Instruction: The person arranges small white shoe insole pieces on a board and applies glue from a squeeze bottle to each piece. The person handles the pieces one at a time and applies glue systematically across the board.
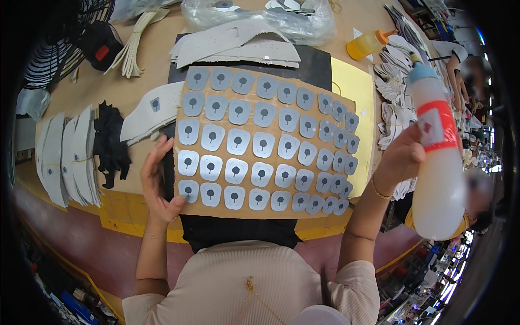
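Observation:
A brown cardboard sheet (215, 136) lies tilted before me, with rows of grey patches (236, 170) on it, each bearing a dark tree shape. My left hand (157, 184) grips the sheet's left edge, its thumb at the near left corner. Raised on the right, my right hand (402, 154) is closed around a squeeze bottle (440, 184). This bottle is translucent white with a red label band and a blue cap, and it is held upright. To the sheet's left rests a pale cut piece (153, 111) with one similar patch on it.
Stacked pale pieces (238, 46) lie beyond the sheet on a dark board (317, 67). A yellow bottle (368, 44) and a plastic bag (303, 30) are at the back. Tied bundles (76, 157), black cloth (112, 143) and a fan (54, 49) occupy the left. Other people (457, 70) work at right.

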A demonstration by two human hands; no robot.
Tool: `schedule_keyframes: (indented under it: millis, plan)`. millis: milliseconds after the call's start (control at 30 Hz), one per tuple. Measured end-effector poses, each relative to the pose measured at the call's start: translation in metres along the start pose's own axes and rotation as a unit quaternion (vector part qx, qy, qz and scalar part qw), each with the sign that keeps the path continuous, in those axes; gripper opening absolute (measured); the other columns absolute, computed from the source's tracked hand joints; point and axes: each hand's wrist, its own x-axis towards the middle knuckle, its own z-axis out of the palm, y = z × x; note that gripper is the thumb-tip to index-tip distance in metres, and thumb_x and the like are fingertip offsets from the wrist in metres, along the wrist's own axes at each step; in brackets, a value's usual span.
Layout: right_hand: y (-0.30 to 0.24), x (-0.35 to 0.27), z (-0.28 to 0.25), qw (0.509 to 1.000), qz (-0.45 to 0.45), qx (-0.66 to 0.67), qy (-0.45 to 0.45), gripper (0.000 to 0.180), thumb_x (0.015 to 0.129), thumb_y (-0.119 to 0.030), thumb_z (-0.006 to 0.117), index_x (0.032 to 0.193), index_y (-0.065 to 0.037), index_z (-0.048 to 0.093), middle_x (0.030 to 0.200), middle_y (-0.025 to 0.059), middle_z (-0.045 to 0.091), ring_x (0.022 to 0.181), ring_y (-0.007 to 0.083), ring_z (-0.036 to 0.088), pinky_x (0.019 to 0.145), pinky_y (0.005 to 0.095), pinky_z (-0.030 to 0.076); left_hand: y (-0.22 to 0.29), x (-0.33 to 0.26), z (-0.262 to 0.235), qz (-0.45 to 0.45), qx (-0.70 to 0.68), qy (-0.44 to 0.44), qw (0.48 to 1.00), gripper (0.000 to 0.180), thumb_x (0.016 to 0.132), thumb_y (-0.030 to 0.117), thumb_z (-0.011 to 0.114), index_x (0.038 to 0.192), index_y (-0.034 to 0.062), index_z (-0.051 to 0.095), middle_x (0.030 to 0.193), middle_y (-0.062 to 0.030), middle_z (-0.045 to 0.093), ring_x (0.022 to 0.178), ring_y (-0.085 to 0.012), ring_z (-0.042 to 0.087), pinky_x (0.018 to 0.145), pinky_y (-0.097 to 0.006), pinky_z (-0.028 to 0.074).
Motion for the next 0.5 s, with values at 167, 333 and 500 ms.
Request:
schedule_keyframes:
  millis: [167,333,500]
  plan:
    - [-0.016,0.000,0.000,0.971,0.207,0.101,-0.065,0.068,0.077,-0.043,0.068,0.121,0.003,0.042,0.115,0.0144,0.052,0.108,0.0247,0.053,0.094,0.0384,0.045,0.000,-0.001,0.001,0.000,-0.006,0.007,1.000,0.082,0.078,0.053,0.061,0.136,0.0064,0.026,0.131,-0.0229,0.043,0.130,-0.0352,0.032,0.108,-0.044,0.021]
    - [0.011,-0.026,0.010,0.978,0.174,-0.058,-0.102,0.070,0.068,-0.051,0.075,0.108,0.002,0.052,0.099,0.0088,0.058,0.092,0.0193,0.056,0.082,0.0325,0.046,-0.002,0.001,0.001,0.011,-0.013,-0.002,1.000,0.082,0.078,0.051,0.062,0.135,0.0055,0.026,0.131,-0.0231,0.043,0.130,-0.0351,0.032,0.108,-0.045,0.021]
    - [0.013,-0.032,0.021,0.976,0.169,-0.067,-0.123,0.066,0.065,-0.052,0.077,0.101,0.000,0.057,0.097,0.0074,0.060,0.088,0.0188,0.058,0.080,0.0330,0.046,0.000,0.000,-0.001,-0.001,-0.005,-0.002,1.000,0.082,0.078,0.050,0.062,0.135,0.0047,0.026,0.131,-0.0232,0.043,0.130,-0.0350,0.032,0.108,-0.044,0.021]
